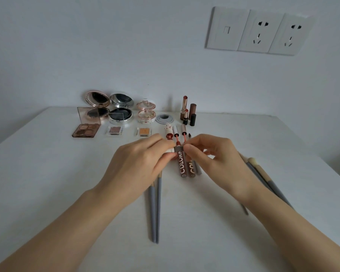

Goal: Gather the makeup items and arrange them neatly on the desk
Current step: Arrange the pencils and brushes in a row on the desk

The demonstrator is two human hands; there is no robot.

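Most of the sorting looks done at the back of the surface [47, 173]: three open compacts [121, 108] stand in a row by the wall, an eyeshadow quad [85, 130] and two small single pans [114, 130] lie in a line in front of them, and a cluster of lipsticks [187, 112] stands upright to the right, beside a round grommet [164, 118] set in the surface. What is left, by my reading, is the lip-gloss group in the middle and the brushes. The uncapped applicator wands [177, 132] lie just beyond the hands and apart from their tubes, two grey-handled brushes [155, 209] lie side by side under the left forearm, and more brushes [263, 177] lie fanned out loosely beneath the right wrist. The work in hand is the lettered brown tube [180, 163], which lies lengthwise next to a second brown tube [191, 167], the two touching and nearly parallel. Each is glossy and dark with pale lettering and a grey collar at the far end. The left hand [137, 160] has its grip curled round a white tube [170, 150] just left of that collar, while the right hand [212, 156] pinches the lettered tube's collar in a narrow grip between thumb and forefinger. Whether the two pieces are being joined or only lined up, I cannot tell.
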